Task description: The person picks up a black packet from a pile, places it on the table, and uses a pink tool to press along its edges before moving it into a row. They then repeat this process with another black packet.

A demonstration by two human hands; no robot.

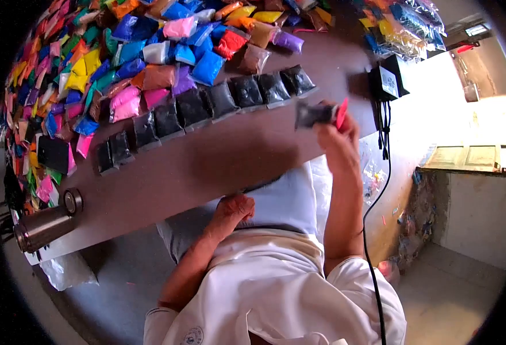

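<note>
My right hand point(338, 135) is raised over the table's right part, its fingers closed on a small black packet point(310, 115). Something bright pink point(342, 113) shows at the same fingers; whether it is part of the packet I cannot tell. My left hand point(237, 208) rests curled near my lap at the table's front edge, and what it holds, if anything, is hidden. A slanting row of several black packets point(193, 108) lies side by side on the brown table point(149, 201), left of the held packet.
Many coloured packets point(129, 52) are heaped behind the row. A metal flask point(45, 229) lies at the left end, beside a round lid point(73, 201). A black box point(386, 82) with hanging cables stands right; more bagged packets point(405, 29) lie behind it.
</note>
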